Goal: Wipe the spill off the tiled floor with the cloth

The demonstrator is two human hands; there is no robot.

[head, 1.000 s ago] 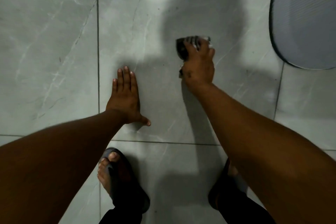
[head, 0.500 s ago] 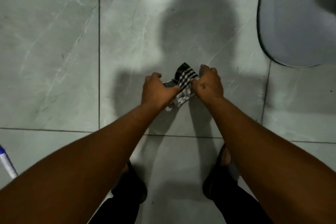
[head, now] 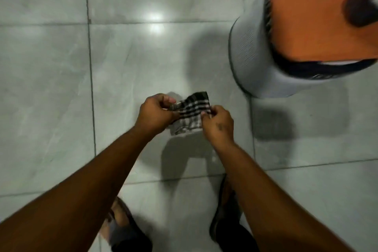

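Head view, both hands gripping cloth (head: pixel 191 111)

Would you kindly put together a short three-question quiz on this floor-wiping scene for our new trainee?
1. True or false: the checked cloth lies flat on the tiled floor.
2. Which hands grip the cloth? A) left hand only B) right hand only C) both
3. Fill in: the large thing at upper right, partly over the grey mat, is coloured ____.

Key: 1 false, it is held up between the hands; 2 C; 3 orange.
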